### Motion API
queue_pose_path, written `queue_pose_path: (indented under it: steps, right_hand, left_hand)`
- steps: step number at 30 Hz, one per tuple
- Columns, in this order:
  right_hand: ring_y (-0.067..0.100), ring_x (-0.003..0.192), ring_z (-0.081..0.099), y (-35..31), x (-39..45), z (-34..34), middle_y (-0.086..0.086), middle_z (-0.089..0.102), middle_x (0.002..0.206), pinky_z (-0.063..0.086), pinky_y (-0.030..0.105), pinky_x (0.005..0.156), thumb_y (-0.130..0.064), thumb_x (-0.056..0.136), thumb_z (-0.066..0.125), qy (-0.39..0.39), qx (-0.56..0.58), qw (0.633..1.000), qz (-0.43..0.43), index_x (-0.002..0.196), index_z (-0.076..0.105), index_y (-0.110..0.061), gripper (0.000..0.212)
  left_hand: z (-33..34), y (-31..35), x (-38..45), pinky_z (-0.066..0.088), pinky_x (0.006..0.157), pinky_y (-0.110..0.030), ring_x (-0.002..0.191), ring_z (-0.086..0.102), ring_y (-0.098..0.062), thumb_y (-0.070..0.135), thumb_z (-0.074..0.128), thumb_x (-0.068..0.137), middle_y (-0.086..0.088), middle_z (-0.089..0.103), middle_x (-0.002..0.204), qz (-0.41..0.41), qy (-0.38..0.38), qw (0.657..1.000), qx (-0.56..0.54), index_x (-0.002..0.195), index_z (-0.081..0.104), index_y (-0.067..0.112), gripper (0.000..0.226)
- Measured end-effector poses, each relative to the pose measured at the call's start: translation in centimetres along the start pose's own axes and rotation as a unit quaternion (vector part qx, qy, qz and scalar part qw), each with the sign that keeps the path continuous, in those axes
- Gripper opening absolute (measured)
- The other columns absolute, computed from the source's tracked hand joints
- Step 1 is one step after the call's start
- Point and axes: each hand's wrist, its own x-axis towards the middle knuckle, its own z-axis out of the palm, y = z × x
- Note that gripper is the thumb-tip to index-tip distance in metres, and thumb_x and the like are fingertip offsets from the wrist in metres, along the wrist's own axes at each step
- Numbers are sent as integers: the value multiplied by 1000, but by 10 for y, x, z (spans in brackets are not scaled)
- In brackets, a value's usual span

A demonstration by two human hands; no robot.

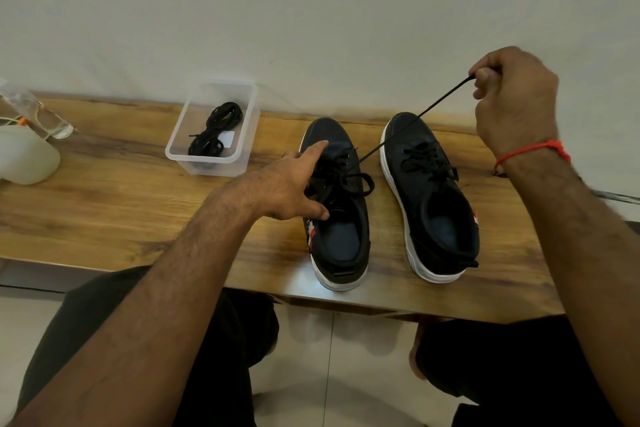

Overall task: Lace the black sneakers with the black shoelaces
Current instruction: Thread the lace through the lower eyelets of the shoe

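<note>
1. A white jug-like container (26,158) and some clear plastic (38,113) are seen at the far left edge of the wooden counter (121,204).
2. A clear plastic tub (214,126) is set further right, near the wall; a bundle of spare black shoelaces (216,132) is coiled inside it.
3. The left hand (294,184) is laid on the left sneaker (337,204), fingers spread and straight, forefinger stretched toward the toe, thumb pressed at the collar.
4. That sneaker is partly laced, toe pointed at the wall; a loose loop is draped over its right side.
5. One shoelace (412,120) is drawn taut from its eyelets, up and right across the toe of the right sneaker (429,194).
6. The right sneaker is stood just beside, laces threaded.
7. The lace end is pinched by the raised right hand (516,97), fingers curled; a red thread (530,149) is worn at the wrist.
</note>
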Motion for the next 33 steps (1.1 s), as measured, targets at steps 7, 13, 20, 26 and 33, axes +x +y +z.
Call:
queue_pose_path:
  steps: [7,13,20,26,33]
  right_hand:
    - [22,84,59,5,5,-3,18,64,105,42,20,73,-2,98,41,20,1,1000,-3,103,66,-4,25]
    - [24,87,61,12,9,-7,19,65,103,37,8,65,-2,97,41,35,-6,999,-12,103,66,-3,26]
    - [32,91,63,14,11,-7,20,65,103,50,32,78,-3,96,39,46,-20,998,-22,104,66,-4,28]
    - [32,93,61,15,11,-9,20,62,107,46,29,77,0,98,42,47,-19,999,-17,105,65,-2,25]
    - [20,95,55,14,19,-34,22,64,109,35,18,77,-2,92,35,102,-16,995,14,107,65,1,34]
  left_hand:
    - [1,1,-1,43,114,-48,142,43,-30,26,86,79,-8,30,160,7,-1,1000,5,162,1,33,120]
    - [2,3,0,43,115,-48,141,43,-28,28,85,81,-8,30,160,11,0,1000,19,162,1,32,116]
    - [5,3,2,46,112,-47,140,46,-28,27,83,82,-7,30,161,13,1,1000,27,162,1,32,115]
    - [6,-2,5,47,111,-47,139,46,-27,27,85,80,-5,31,160,8,2,1000,19,162,5,33,114]
    - [5,-4,4,49,109,-46,138,48,-25,19,84,80,-4,34,158,6,-7,1000,10,162,6,35,114]
